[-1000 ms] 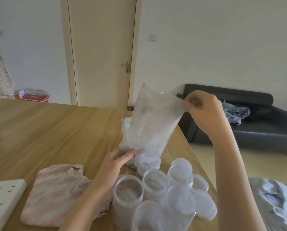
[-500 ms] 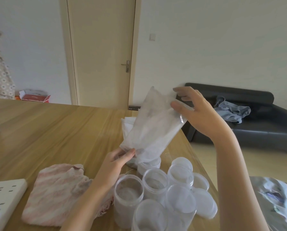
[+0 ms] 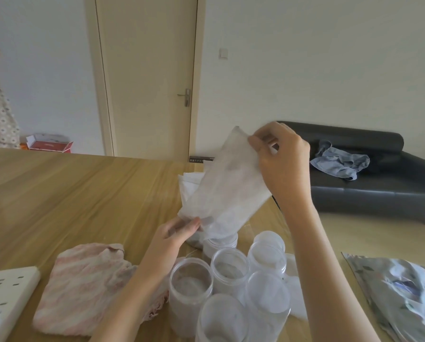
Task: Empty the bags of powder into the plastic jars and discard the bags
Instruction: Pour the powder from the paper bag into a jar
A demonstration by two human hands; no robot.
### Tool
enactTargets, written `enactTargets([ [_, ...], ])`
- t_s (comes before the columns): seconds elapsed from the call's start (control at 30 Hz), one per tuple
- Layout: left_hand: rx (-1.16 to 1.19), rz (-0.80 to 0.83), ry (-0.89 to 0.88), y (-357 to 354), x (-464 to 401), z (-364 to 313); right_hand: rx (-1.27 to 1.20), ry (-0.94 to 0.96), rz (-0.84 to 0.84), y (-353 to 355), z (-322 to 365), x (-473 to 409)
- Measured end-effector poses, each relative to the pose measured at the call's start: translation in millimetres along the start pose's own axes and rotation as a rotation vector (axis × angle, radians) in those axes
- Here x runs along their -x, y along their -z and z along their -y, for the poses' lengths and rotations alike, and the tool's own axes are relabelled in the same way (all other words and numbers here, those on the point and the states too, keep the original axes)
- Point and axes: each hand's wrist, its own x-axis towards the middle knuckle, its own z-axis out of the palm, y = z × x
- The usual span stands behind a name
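At the centre of the frame, a translucent white plastic bag (image 3: pixel 227 191) is held tilted, its lower end over a small clear plastic jar (image 3: pixel 220 243) at the back of the cluster of open clear jars (image 3: pixel 228 270) on the wooden bench (image 3: pixel 83 193). The right hand (image 3: pixel 280 156) pinches the bag's raised upper corner; the left hand (image 3: pixel 175 232) pinches its lower edge near the jar mouth. Dark powder seems gathered at the bag's low end. The mouth looks wider than the jar, so powder could spill onto the bench if the left hand lets the opening sag. A sharp lift could dump everything at once. The light jars stand close together and could tip if knocked.
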Motion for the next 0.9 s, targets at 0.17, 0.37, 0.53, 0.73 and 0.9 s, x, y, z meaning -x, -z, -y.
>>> enactTargets([
  [0.17, 0.021, 0.006, -0.013, 0, 1, -4, 0.018, 0.004, -0.026, 3, 0, -1],
  [0.37, 0.054, 0.002, -0.014, 2, 0, -2, -0.034, 0.024, -0.05, 10, 0, -2],
  [0.53, 0.155, -0.027, 0.041, 5, -5, 7, -0.056, -0.129, 0.063, 19, -12, -5],
  [0.73, 0.378, -0.046, 0.091, 9, -11, 11, 0.099, -0.334, 0.348, 27, -38, -8],
  [0.9, 0.416, -0.022, 0.106, 10, -12, 11, 0.152, -0.344, 0.549, 26, -37, -1],
])
